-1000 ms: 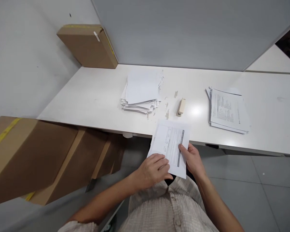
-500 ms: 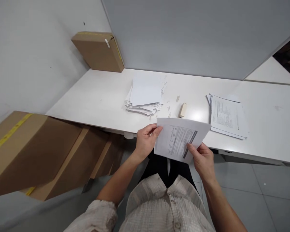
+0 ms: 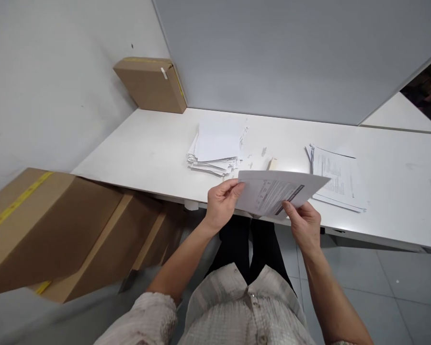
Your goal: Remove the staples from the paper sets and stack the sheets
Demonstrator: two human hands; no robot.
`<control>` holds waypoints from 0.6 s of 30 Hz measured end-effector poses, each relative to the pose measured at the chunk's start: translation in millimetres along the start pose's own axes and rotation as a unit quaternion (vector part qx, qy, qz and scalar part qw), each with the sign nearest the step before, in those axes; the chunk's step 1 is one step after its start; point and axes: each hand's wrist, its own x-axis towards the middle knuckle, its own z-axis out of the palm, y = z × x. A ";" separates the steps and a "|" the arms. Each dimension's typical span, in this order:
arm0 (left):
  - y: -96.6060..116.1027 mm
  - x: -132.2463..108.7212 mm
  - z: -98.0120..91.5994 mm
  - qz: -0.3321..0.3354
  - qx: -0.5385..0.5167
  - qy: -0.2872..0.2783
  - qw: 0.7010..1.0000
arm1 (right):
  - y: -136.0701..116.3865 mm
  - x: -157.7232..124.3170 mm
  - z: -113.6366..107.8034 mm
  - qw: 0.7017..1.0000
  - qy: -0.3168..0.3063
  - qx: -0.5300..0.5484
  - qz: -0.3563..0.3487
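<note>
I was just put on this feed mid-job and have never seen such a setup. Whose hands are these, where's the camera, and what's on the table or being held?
There is no machine here: these are a person's bare hands. One camera, worn on the head, looks forward and down, so the shirt at the bottom is the wearer's. The left hand and right hand hold printed paper between them; I can't tell how many sheets. On the white table lie a paper stack left of centre, a printed pile on the right, and between them a small cream object, partly hidden. A cardboard box stands in the far left corner.
</note>
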 end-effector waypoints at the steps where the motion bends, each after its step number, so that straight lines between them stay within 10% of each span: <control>1: 1.6 0.4 0.1 0.000 0.003 0.001 1.000 | -1.4 -1.5 -2.3 1.000 0.004 -0.013 -0.003; 10: -44.4 -18.9 17.2 -0.191 0.005 -0.121 0.974 | 27.7 -26.1 -35.0 0.970 -0.049 0.003 0.238; 18: -56.6 -8.2 50.3 -0.188 0.103 -0.190 0.958 | 24.9 -17.3 -51.2 0.952 -0.008 0.016 0.305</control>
